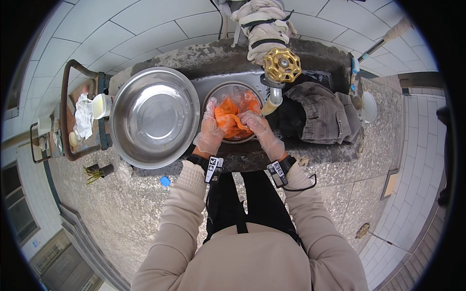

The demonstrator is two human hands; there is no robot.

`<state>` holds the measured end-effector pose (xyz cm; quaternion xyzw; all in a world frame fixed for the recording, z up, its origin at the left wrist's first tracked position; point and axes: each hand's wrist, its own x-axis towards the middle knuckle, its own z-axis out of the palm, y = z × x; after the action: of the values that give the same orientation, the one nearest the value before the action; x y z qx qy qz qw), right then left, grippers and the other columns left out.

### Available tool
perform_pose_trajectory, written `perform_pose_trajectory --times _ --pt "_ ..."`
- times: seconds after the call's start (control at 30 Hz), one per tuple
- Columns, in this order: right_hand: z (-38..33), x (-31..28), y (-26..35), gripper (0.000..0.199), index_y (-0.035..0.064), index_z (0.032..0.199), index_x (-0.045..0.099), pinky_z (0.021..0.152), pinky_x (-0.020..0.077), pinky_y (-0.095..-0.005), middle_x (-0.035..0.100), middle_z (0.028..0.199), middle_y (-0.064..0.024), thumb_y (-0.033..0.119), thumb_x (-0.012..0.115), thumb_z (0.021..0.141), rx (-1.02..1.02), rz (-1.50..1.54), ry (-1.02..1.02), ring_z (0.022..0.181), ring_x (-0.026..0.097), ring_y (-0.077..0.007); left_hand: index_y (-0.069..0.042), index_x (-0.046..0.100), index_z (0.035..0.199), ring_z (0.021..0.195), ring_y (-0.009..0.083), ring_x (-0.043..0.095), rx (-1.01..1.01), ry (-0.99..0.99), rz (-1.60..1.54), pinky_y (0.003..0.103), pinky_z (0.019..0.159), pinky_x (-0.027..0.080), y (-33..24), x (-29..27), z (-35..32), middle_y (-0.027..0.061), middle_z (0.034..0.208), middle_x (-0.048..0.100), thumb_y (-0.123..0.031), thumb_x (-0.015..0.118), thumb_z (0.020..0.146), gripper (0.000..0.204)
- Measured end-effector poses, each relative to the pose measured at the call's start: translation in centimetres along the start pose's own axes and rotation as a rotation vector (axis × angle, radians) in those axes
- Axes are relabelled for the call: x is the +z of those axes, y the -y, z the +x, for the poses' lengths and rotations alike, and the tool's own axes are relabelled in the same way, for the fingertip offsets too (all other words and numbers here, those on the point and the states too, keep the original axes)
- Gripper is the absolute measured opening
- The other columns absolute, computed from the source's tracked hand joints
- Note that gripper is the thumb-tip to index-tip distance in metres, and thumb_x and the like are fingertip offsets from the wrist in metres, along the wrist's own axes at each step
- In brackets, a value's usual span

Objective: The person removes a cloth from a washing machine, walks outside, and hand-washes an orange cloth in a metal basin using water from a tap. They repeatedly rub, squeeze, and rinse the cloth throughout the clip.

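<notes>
A wet-looking orange cloth (227, 120) is bunched up over a small round metal basin (210, 93) in the trough sink. My left hand (210, 132), in a clear plastic glove, grips its left side. At the cloth's right edge, the fingers of my right hand (262, 133), gloved the same way, pinch a fold of it. More orange fabric and what looks like water or suds lie in the basin behind. Right of the basin, a grey garment with an elastic band (320, 114) is heaped beside darker fabric.
A large shiny metal basin (156, 116) rests on the sink's left part. Above the sink hangs a cloth-wrapped pipe with a brass valve wheel (281, 64) and spout (273, 101). A brown-framed cart (65, 114) stands left; a blue object (165, 181) lies on the floor.
</notes>
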<state>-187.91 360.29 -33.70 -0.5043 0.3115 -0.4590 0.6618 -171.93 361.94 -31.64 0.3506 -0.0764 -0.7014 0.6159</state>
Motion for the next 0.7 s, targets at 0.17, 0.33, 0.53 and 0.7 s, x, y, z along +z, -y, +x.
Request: perform_pose_trajectory --times 0.17,0.33,0.53,0.7 --pt "1.9 -0.4 0.5 0.018 0.0049 0.101 0.056 0.08 0.0403 -0.0258 0.057 0.095 -0.0053 0.013 0.055 0.085 0.08 -0.23 0.04 0.09 0.052 -0.0136 -0.005 0.047 0.116 0.101 0.0202 0.053 -0.271 0.04 -0.171 0.033 0.089 0.044 -0.4 0.9 -0.7 0.0088 0.113 0.053 -0.032 0.044 0.092 0.037" --pt "2.3 -0.7 0.5 0.02 0.0036 0.101 0.057 0.078 0.0417 -0.0247 0.057 0.099 -0.0054 0.002 0.058 0.08 0.034 -0.352 0.222 0.091 0.053 -0.0141 -0.004 0.048 0.115 0.098 0.0193 0.054 0.018 0.184 0.267 0.033 0.086 0.046 -0.4 0.5 -0.8 0.0093 0.11 0.054 -0.032 0.045 0.092 0.037" --pt "1.7 -0.8 0.0 0.015 0.0034 0.084 0.056 0.075 0.0431 -0.0254 0.054 0.087 -0.0054 0.001 0.065 0.072 0.078 -0.528 0.231 0.084 0.055 -0.0169 -0.002 0.048 0.114 0.095 0.0189 0.056 -0.304 -0.015 0.062 0.032 0.085 0.046 -0.7 0.2 -0.9 0.0088 0.106 0.055 -0.035 0.047 0.09 0.041" --pt "1.4 -1.2 0.3 0.015 0.0032 0.077 0.055 0.069 0.0454 -0.0275 0.056 0.082 -0.007 0.001 0.067 0.068 -0.181 -0.534 0.094 0.077 0.057 -0.0197 0.0 0.049 0.113 0.095 0.0185 0.057 -0.286 -0.031 0.17 0.031 0.084 0.047 -1.1 0.7 -1.0 0.0099 0.106 0.056 -0.032 0.049 0.09 0.04"
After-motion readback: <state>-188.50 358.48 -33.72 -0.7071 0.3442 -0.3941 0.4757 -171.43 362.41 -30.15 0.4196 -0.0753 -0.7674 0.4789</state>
